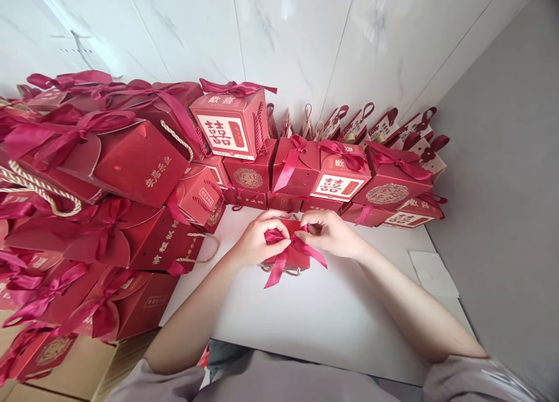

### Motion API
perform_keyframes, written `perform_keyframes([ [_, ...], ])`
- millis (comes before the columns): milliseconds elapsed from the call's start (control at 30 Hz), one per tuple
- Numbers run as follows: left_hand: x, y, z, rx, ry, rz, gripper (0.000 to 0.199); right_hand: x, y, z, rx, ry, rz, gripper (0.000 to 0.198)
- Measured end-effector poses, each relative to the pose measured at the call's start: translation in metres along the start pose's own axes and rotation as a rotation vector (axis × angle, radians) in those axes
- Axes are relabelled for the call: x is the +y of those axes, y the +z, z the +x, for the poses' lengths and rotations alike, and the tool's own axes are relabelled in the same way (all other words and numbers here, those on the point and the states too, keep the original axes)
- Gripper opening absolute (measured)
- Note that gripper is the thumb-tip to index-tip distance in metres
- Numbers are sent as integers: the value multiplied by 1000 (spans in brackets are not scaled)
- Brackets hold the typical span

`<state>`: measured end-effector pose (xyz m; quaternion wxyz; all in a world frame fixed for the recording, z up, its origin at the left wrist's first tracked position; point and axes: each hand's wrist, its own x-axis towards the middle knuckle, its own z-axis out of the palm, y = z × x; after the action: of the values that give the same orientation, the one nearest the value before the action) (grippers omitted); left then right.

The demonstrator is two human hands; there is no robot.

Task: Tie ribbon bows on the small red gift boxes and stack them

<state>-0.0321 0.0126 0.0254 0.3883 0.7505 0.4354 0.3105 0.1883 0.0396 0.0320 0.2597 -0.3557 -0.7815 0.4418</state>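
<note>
A small red gift box [301,261] stands on the white table [279,314] right in front of me, with a gold cord handle at its near side. On its top lies a pink-red ribbon [276,268] formed into a bow, its two tails hanging down the front. My left hand [264,239] pinches the left loop of the bow between thumb and fingertips. At the other side, my right hand [325,233] grips the right loop the same way. Both hands rest close about the box and hide part of its top.
Stacked red gift boxes [131,163] with bows and cord handles crowd the left. More boxes [340,177] line the back along the marbled wall [288,35]. Small tagged cartons [384,125] stand behind them. A white card [432,271] lies at the right edge, beside a grey wall [502,186].
</note>
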Motion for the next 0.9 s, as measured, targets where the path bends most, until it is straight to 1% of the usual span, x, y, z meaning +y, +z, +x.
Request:
perform_keyframes([
  [100, -3, -3, 1, 12, -8, -20, 6, 1, -3, -1, -1, 13, -3, 24],
  [200, -5, -11, 2, 58, 20, -1, 8, 2, -7, -4, -67, 59, 71, 22],
  [267, -7, -18, 2, 98, 37, 28, 15, 3, -9, -5, -122, 106, 135, 25],
  [333, -8, -24, 1, 115, 39, 55, 23, 3, -9, -6, -147, 133, 175, 28],
  [400, -10, -29, 0, 100, 36, 68, 26, 2, -10, -5, -140, 133, 192, 32],
  [533, -14, -37, -1, 21, 7, 68, 22, -2, -10, -4, -131, 123, 218, 36],
  [633, -15, -40, -2, -5, -17, 77, 26, -3, -11, -3, -143, 117, 231, 36],
  [800, -13, -41, -1, 78, 42, 80, 30, -2, -12, -5, -119, 59, 163, 26],
  [900, -14, -38, 0, 145, 67, 57, 30, -1, -12, -5, -99, 51, 206, 22],
])
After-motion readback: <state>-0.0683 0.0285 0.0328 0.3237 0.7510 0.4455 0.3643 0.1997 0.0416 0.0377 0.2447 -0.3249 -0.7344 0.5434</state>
